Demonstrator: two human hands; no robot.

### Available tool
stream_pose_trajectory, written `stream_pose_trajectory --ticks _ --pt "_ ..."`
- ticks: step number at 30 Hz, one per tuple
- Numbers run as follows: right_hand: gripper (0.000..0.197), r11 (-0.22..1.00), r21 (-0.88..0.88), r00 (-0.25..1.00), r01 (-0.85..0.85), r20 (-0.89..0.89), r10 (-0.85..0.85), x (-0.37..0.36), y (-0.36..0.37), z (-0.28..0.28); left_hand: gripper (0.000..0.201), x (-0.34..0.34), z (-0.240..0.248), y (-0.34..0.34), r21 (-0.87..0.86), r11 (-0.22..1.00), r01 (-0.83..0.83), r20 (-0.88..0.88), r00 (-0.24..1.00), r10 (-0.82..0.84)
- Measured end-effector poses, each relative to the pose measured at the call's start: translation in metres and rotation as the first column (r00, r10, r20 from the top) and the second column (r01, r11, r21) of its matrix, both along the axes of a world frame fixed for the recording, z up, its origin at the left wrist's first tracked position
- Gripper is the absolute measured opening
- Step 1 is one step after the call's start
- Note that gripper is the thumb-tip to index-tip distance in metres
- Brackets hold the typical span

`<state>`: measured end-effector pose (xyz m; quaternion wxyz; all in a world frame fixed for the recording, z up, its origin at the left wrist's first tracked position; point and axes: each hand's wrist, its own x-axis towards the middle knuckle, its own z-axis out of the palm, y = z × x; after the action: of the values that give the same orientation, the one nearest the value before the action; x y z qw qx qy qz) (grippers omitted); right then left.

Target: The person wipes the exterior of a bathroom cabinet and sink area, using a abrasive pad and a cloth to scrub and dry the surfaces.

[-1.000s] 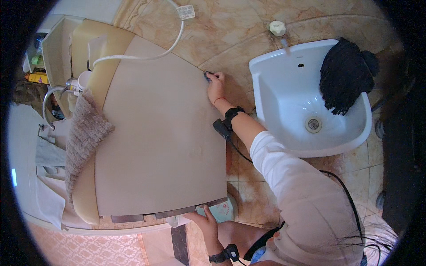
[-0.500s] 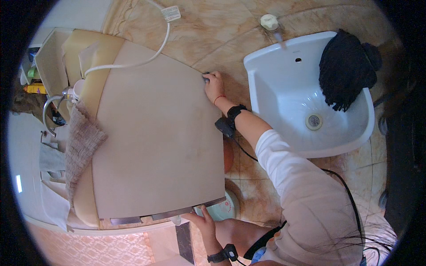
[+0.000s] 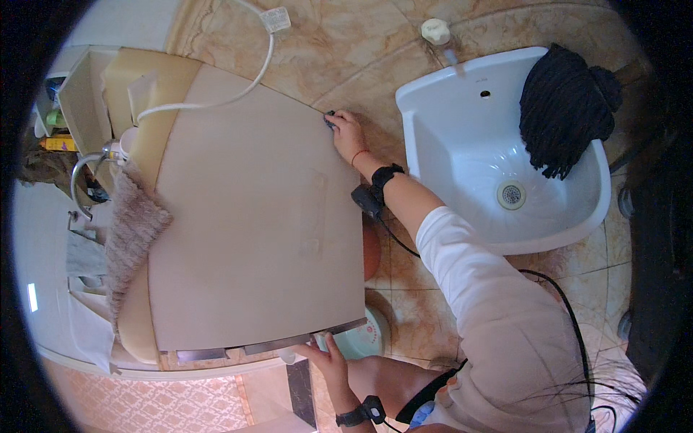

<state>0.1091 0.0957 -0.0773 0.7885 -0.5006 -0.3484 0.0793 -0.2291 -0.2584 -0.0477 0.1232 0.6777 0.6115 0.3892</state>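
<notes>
A broad beige panel point(image 3: 245, 209) fills the middle left, with a dark strip along its near edge. My right hand point(image 3: 348, 133) reaches out to the panel's far right corner. Its fingers are closed on a small dark pad point(image 3: 330, 120), mostly hidden by the hand, which is pressed to the corner. At the panel's near edge is my left hand point(image 3: 328, 361), its thumb and fingers to either side of that edge; part of the grip is hidden. Beside its fingertips shows a small white piece point(image 3: 289, 355). Faint shiny streaks mark the panel's right half.
A white sink point(image 3: 451, 166) stands at the right, a dark mop head point(image 3: 567, 108) hanging over its rim. A white hose point(image 3: 263, 68) crosses the panel's far edge. A grey-brown cloth point(image 3: 137, 231) lies along the left. Below the panel are a pale green basin point(image 3: 372, 335) and tiled floor.
My right hand has slid slightly up and left along the panel's corner with the dark pad. My left hand stays about where it was.
</notes>
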Motion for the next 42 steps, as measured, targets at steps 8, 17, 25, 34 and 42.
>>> stream_pose_trajectory --ticks 8,17,25,34,42 --pt "0.027 0.837 -0.541 0.996 -0.081 -0.008 0.091 0.009 -0.014 -0.023 0.078 0.013 0.006 -0.001 0.026 1.000 0.002 -0.080 0.997 0.000" --pt "0.027 0.844 -0.535 0.997 -0.025 0.043 0.057 -0.010 0.003 -0.025 0.078 0.007 0.014 -0.002 0.097 0.995 -0.003 -0.125 0.992 0.016" --pt "0.025 0.880 -0.448 0.897 -0.157 -0.438 -0.063 -0.008 0.025 -0.075 0.078 0.012 -0.001 0.001 -0.003 1.000 0.015 -0.123 0.992 -0.015" --pt "0.030 0.830 -0.535 0.929 0.159 -0.203 -0.309 -0.035 0.010 -0.035 0.075 0.016 0.006 -0.002 0.054 0.995 -0.078 -0.080 0.993 0.082" --pt "0.033 0.909 -0.294 0.910 0.296 -0.201 -0.362 -0.022 -0.015 0.010 0.071 0.029 0.013 -0.002 0.024 0.999 -0.036 -0.075 0.996 0.037"
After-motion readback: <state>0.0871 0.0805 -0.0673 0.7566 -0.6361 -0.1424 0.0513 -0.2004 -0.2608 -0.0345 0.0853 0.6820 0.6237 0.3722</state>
